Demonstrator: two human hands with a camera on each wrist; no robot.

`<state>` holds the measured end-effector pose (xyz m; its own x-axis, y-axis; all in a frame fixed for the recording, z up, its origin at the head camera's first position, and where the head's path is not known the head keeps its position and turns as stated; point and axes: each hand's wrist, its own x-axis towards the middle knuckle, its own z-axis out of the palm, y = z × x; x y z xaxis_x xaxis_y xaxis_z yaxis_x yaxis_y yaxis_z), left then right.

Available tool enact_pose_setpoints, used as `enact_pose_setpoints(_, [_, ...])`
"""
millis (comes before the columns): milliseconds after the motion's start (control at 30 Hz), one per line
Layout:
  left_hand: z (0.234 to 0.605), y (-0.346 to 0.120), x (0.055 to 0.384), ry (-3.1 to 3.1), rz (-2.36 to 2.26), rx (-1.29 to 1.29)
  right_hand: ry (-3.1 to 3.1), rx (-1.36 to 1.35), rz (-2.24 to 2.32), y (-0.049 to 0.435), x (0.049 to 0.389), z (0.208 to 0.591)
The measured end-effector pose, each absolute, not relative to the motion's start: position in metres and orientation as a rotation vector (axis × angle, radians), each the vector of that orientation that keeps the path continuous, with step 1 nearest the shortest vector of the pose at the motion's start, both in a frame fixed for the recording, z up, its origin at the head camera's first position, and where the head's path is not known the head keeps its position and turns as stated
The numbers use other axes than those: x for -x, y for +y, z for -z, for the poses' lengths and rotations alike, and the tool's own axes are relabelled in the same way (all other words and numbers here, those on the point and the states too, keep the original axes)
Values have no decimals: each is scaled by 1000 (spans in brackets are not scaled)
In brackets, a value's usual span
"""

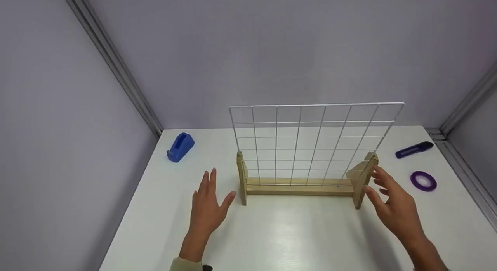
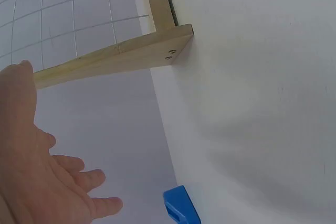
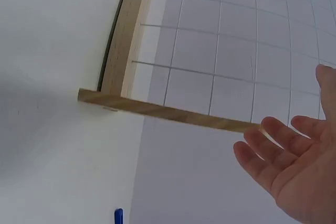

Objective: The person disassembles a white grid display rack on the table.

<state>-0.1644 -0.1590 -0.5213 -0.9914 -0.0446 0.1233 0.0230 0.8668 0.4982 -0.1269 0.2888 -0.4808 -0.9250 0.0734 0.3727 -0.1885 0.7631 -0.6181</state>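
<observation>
A white wire grid (image 1: 287, 143) stands upright in a wooden stand (image 1: 299, 191) with a board at each end. My left hand (image 1: 207, 209) is held beside the stand's left board, fingers spread and holding nothing. In the left wrist view, that left board (image 2: 121, 53) lies past the thumb, apart from the fingers. My right hand (image 1: 396, 209) is at the right board (image 1: 365, 181), its fingertips right at the board's outer side and its fingers loosely bent. The right wrist view shows the palm (image 3: 310, 182) with nothing in it.
A blue tape dispenser (image 1: 181, 147) stands at the table's back left. To the right lie a dark blue utility knife (image 1: 414, 150) and a purple ring-shaped roll (image 1: 423, 181). Grey walls with metal frame posts (image 1: 120, 69) enclose the white table (image 1: 155, 216).
</observation>
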Motion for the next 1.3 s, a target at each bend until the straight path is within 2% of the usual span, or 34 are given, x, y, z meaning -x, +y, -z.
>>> enact_pose_setpoints(267, [523, -140, 167, -2853, 1014, -33, -2534, -85, -1175, 257, 139, 499])
enact_pose_setpoints(733, [525, -123, 175, -2781, 1163, -26, -2450, -109, -1533, 207, 164, 516])
enact_pose_setpoints(1300, [531, -112, 189, -2693, 1283, -49, -2360, -126, -1744, 165, 189, 517])
